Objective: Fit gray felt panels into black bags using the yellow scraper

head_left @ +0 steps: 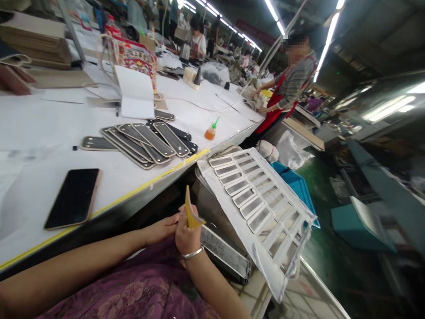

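Note:
My right hand (187, 235), a bangle at its wrist, is closed on a thin, curved yellow piece (191, 213) with a pale edge; its material is unclear. Against it, above my lap, is my left hand (163, 228). Its fingers look bent, but their tips are hidden behind the right hand, so what they grip does not show. Just beyond my hands stands a slanted white rack (229, 212) with rows of slots. Several grey strips with light borders (239, 188) lie along its left side. On the table, dark strips with pale edges and rivets (151, 139) lie in an overlapping pile.
The white table (133, 184) has a yellow-taped edge and bears a phone (73, 197), a small glue-like bottle with green tip (211, 130), a white pad (136, 93) and a patterned bag (136, 57). A blue crate (295, 181) stands behind the rack. A co-worker in a red apron (275, 106) stands farther along.

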A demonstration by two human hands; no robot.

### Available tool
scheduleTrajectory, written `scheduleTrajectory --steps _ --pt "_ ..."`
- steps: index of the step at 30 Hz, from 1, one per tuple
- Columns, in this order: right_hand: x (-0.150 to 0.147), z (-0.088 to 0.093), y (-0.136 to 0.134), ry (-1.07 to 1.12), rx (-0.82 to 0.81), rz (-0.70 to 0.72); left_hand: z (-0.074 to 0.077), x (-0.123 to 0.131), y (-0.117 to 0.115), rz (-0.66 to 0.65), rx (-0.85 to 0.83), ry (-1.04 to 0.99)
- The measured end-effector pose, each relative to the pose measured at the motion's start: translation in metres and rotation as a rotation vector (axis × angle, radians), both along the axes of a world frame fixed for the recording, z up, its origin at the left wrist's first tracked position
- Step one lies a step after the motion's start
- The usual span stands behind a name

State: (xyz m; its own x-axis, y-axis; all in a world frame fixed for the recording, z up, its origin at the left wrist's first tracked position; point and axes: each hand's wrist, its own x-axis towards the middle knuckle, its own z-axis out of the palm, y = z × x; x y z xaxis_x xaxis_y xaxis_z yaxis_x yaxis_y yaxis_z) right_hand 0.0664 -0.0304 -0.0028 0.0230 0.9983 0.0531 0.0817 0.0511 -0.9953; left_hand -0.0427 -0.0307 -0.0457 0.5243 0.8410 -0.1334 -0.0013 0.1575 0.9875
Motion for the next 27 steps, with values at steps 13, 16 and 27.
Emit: scheduleTrajectory --steps 13,16,27 --pt "0.213 0.042 -0.013 0.608 -0.031 -0.354 0.028 0.108 -0.008 -0.318 0.911 0.562" --pt "0.239 0.026 -0.019 0.671 -0.043 -0.383 0.025 0.163 -0.010 -0.506 0.900 0.565" --pt "0.248 -0.010 0.000 0.655 -0.222 -0.152 0.013 0.190 -0.015 -0.516 1.087 0.753"
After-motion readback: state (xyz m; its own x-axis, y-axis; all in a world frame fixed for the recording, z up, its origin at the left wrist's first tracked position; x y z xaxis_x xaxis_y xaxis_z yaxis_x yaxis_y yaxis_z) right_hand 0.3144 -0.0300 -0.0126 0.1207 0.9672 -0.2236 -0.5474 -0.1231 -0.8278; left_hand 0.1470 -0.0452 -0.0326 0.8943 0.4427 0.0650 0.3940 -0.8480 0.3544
